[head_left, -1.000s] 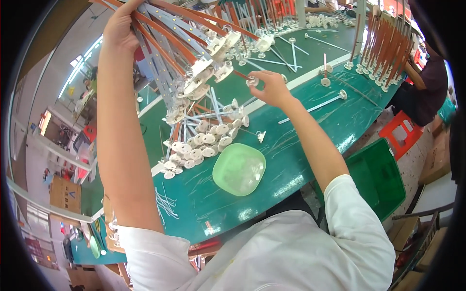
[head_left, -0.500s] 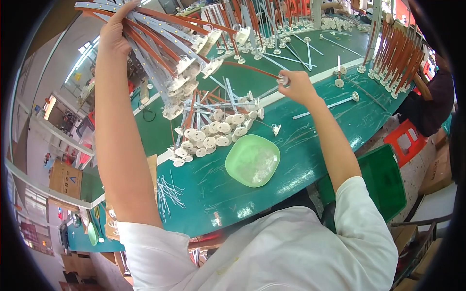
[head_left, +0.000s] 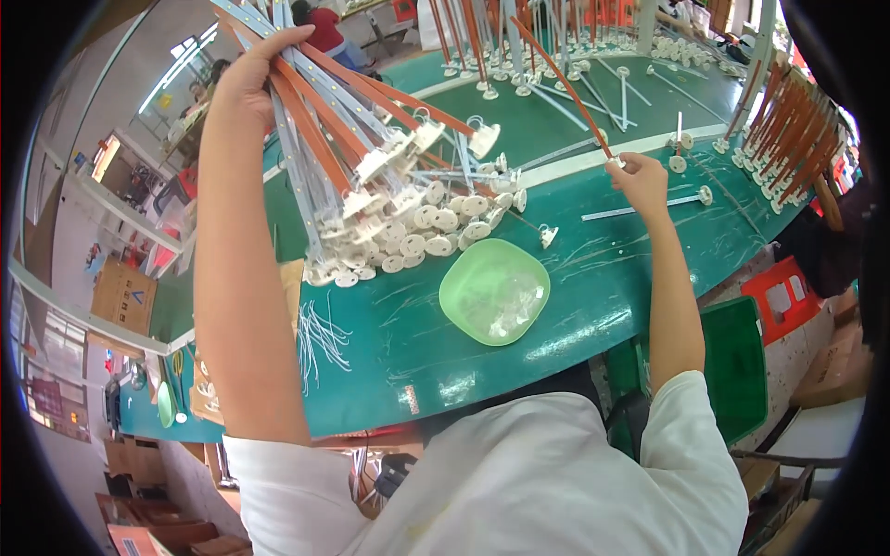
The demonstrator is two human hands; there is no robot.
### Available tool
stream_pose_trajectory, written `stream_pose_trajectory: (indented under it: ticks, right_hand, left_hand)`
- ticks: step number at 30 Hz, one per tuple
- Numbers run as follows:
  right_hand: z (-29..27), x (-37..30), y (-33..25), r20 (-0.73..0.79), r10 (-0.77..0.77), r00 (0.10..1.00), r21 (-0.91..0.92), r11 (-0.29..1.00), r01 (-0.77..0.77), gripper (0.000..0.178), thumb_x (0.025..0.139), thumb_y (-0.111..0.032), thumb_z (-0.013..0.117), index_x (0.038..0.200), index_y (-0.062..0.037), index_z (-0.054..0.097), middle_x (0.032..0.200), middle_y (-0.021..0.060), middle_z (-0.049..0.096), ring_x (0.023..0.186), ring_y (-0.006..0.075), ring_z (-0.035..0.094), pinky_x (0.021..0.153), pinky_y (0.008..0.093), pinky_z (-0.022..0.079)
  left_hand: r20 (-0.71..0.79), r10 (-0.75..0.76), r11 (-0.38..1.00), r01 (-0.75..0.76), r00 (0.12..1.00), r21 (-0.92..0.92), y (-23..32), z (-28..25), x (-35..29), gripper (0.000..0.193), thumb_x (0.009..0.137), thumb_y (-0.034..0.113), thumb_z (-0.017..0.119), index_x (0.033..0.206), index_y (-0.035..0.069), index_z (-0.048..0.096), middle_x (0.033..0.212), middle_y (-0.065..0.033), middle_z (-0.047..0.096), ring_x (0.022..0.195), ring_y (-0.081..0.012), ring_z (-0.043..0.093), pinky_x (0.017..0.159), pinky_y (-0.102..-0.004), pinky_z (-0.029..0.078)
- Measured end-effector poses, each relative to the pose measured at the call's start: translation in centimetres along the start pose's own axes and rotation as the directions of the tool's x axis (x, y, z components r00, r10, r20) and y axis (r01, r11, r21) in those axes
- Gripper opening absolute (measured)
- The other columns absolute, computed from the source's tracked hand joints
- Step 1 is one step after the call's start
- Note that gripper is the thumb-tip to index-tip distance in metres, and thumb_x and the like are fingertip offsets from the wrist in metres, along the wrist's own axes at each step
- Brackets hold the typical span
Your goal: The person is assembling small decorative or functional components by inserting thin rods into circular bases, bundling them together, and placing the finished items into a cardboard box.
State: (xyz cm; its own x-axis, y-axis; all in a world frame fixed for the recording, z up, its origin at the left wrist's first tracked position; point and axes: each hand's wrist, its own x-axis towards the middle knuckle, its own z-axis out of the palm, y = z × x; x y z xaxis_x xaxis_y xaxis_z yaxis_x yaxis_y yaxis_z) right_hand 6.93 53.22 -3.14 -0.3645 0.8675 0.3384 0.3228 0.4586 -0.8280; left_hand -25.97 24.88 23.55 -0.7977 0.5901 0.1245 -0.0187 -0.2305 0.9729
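Observation:
My left hand (head_left: 248,88) is closed around a thick bundle of LED strips (head_left: 320,116), some light grey and some orange-brown, raised at the upper left. White round end caps hang at the bundle's lower end, just over a heap of similar white caps (head_left: 438,219) on the table. Over to the right, my right hand (head_left: 640,181) pinches a single orange-brown LED strip (head_left: 575,97) by its white-capped end. That strip leans up and to the left, apart from the bundle. The fingertips partly cover its cap.
A light green bowl (head_left: 494,292) with something clear inside sits on the green table (head_left: 389,371). Thin white ties (head_left: 320,343) lie left of it. More capped strips (head_left: 779,139) stand at the right. A green bin (head_left: 732,371) and a red stool (head_left: 781,296) are beside the table.
My right hand has moved right, and its strip has swung from nearly level beside the bundle to steeply tilted and clear of it. The bundle hangs nearer the heap. The view has shifted slightly.

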Motion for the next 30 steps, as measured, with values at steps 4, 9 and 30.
stream_pose_trajectory:
  ticks: [4,9,30]
  right_hand:
    - [1.5,-0.1,1.1,0.092,0.001,0.996,0.135,0.991,-0.013,0.038,0.078,-0.021,0.075,0.101,0.0079,0.067,0.073,0.0081,0.069,0.065,0.0125,0.066,0.058,0.0247,0.054]
    - [1.9,-0.6,1.2,0.130,0.064,0.989,0.248,0.964,-0.095,0.034,0.080,-0.019,0.074,0.102,0.0055,0.067,0.078,0.0069,0.070,0.064,0.0114,0.064,0.059,0.0239,0.053]
    - [3.6,-2.8,1.3,0.197,-0.079,0.977,-0.038,0.995,0.088,0.024,0.081,-0.014,0.075,0.095,0.0040,0.068,0.070,0.0033,0.065,0.059,0.0062,0.058,0.054,0.0206,0.048]
  left_hand:
    - [0.048,0.003,0.997,-0.007,0.999,0.071,-1.9,-2.2,0.1,0.029,0.070,0.008,0.082,0.092,0.001,0.064,0.083,-0.0094,0.067,0.075,-0.0223,0.068,0.072,-0.0380,0.059]
    - [0.070,-0.089,0.993,0.082,0.994,0.088,-1.8,-2.1,2.1,0.026,0.070,0.007,0.082,0.088,0.002,0.064,0.085,-0.0086,0.068,0.076,-0.0225,0.068,0.076,-0.0387,0.058]
    - [0.169,0.026,0.972,-0.065,0.985,0.226,2.8,-8.5,0.6,0.017,0.082,0.006,0.071,0.097,-0.001,0.067,0.085,-0.0076,0.069,0.073,-0.0163,0.068,0.071,-0.0300,0.058]
